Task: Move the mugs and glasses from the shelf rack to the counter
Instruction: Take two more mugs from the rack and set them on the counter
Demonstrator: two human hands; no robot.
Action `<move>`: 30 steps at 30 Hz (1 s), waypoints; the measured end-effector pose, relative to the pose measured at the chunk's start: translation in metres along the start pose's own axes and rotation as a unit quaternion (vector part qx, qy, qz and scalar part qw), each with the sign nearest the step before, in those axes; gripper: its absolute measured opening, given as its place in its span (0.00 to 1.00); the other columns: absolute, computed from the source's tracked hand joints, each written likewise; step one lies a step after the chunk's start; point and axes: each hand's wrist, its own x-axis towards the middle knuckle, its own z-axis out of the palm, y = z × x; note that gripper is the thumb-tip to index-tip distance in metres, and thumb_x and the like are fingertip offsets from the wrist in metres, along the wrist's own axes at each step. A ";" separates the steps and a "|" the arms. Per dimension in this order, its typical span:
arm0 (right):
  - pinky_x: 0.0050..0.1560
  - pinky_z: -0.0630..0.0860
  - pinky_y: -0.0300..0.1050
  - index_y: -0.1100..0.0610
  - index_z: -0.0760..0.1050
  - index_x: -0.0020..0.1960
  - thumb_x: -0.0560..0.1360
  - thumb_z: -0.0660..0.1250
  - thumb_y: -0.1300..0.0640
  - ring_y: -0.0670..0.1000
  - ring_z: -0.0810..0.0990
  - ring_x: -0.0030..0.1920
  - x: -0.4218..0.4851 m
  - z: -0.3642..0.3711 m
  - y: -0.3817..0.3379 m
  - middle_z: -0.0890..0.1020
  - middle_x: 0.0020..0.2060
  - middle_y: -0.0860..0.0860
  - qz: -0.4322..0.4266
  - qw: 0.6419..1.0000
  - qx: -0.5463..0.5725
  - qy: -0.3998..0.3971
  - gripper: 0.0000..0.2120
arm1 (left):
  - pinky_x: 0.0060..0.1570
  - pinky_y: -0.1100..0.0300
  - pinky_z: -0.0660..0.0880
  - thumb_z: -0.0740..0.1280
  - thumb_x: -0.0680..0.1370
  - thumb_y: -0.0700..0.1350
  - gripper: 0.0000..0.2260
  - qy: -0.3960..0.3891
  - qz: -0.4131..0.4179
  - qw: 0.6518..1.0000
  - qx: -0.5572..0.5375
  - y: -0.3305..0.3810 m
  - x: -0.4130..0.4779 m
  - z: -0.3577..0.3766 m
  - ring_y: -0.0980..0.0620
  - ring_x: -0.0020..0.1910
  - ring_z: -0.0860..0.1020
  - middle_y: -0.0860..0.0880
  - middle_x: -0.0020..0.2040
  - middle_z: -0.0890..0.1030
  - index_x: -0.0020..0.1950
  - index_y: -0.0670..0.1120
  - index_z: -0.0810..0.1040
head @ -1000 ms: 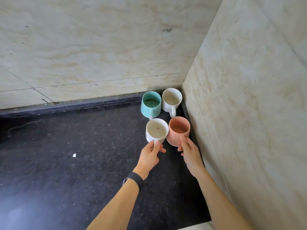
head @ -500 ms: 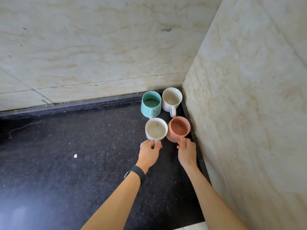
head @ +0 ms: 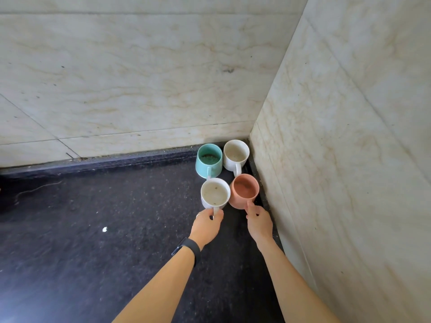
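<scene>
The two marble walls (head: 144, 73) meet at a corner and enclose the black speckled counter (head: 98, 241) along its back and right edges. Four mugs stand upright in the counter's back right corner, grouped two by two. In the back row, the teal mug (head: 208, 160) stands just left of the rear white mug (head: 235, 155), which sits nearest the corner; the two look to be touching or nearly so, and each has its handle pointing toward the person. In front of them, the front white mug (head: 214, 194) stands beside the salmon mug (head: 244, 191), their rims touching, with the salmon one next to the counter's right edge. All four show specks or residue on their inner bottoms. The left hand (head: 206, 226), with a black band (head: 187, 249) on its wrist and a ring on one finger, has its fingers curled around the handle of the front white mug, thumb and forefinger pinching it. The right hand (head: 258, 223) is closed on the handle of the salmon mug, thumb laid on top. A small white fleck (head: 104, 229) lies on the counter, well left of the hands
</scene>
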 end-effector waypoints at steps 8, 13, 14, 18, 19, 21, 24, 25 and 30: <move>0.49 0.72 0.43 0.53 0.71 0.59 0.81 0.62 0.51 0.47 0.76 0.46 -0.058 -0.031 0.003 0.77 0.47 0.47 0.012 0.988 -0.122 -0.092 0.09 | 0.61 0.58 0.74 0.62 0.82 0.53 0.21 -0.045 0.016 0.987 0.153 -0.016 -0.046 -0.038 0.47 0.62 0.77 0.45 0.69 0.73 0.73 0.48 0.69; 0.59 0.72 0.43 0.51 0.76 0.64 0.83 0.59 0.48 0.49 0.79 0.59 -0.118 -0.037 -0.033 0.81 0.59 0.47 -0.111 0.960 -0.199 -0.165 0.14 | 0.67 0.53 0.71 0.61 0.82 0.55 0.23 -0.002 0.051 0.978 0.202 -0.039 -0.095 -0.086 0.44 0.68 0.73 0.44 0.73 0.71 0.76 0.49 0.66; 0.58 0.73 0.44 0.49 0.78 0.60 0.83 0.59 0.47 0.48 0.79 0.55 -0.130 -0.033 -0.049 0.82 0.55 0.46 -0.144 0.951 -0.205 -0.180 0.12 | 0.67 0.49 0.71 0.60 0.82 0.55 0.23 0.025 0.054 0.975 0.216 -0.044 -0.108 -0.099 0.43 0.69 0.72 0.44 0.73 0.71 0.76 0.50 0.66; 0.60 0.76 0.48 0.43 0.77 0.51 0.82 0.60 0.46 0.44 0.79 0.51 -0.180 0.000 -0.123 0.81 0.49 0.40 -0.315 0.881 -0.244 -0.255 0.07 | 0.67 0.46 0.70 0.58 0.82 0.55 0.24 0.155 0.043 0.954 0.255 -0.068 -0.168 -0.166 0.43 0.71 0.69 0.47 0.75 0.70 0.78 0.52 0.63; 0.59 0.75 0.45 0.43 0.78 0.55 0.82 0.60 0.45 0.44 0.79 0.55 -0.197 0.011 -0.140 0.81 0.53 0.40 -0.358 0.858 -0.257 -0.265 0.09 | 0.67 0.47 0.70 0.57 0.83 0.55 0.24 0.192 0.038 0.945 0.261 -0.077 -0.187 -0.183 0.43 0.72 0.69 0.48 0.75 0.70 0.79 0.52 0.63; 0.57 0.73 0.41 0.45 0.78 0.61 0.82 0.59 0.45 0.46 0.78 0.59 -0.236 0.033 -0.171 0.81 0.59 0.40 -0.440 0.806 -0.272 -0.288 0.13 | 0.67 0.47 0.70 0.57 0.83 0.55 0.24 0.270 0.015 0.927 0.260 -0.099 -0.232 -0.213 0.44 0.72 0.68 0.49 0.76 0.70 0.79 0.52 0.63; 0.60 0.73 0.45 0.45 0.79 0.61 0.82 0.59 0.47 0.48 0.76 0.61 -0.304 0.065 -0.199 0.81 0.60 0.42 -0.552 0.717 -0.274 -0.324 0.12 | 0.69 0.47 0.67 0.58 0.83 0.55 0.24 0.375 -0.039 0.895 0.237 -0.143 -0.312 -0.240 0.44 0.74 0.66 0.51 0.76 0.69 0.79 0.52 0.63; 0.61 0.73 0.45 0.45 0.79 0.61 0.82 0.60 0.47 0.48 0.76 0.62 -0.329 0.077 -0.203 0.81 0.60 0.42 -0.584 0.688 -0.269 -0.336 0.12 | 0.70 0.48 0.66 0.58 0.83 0.55 0.24 0.405 -0.060 0.883 0.229 -0.158 -0.342 -0.245 0.45 0.75 0.66 0.51 0.76 0.69 0.79 0.52 0.64; 0.64 0.72 0.45 0.48 0.78 0.65 0.81 0.62 0.50 0.51 0.75 0.66 -0.473 0.122 -0.195 0.80 0.64 0.45 -0.701 0.535 -0.247 -0.402 0.14 | 0.73 0.48 0.64 0.60 0.81 0.56 0.24 0.544 -0.174 0.798 0.194 -0.235 -0.511 -0.238 0.46 0.75 0.66 0.52 0.75 0.71 0.78 0.54 0.66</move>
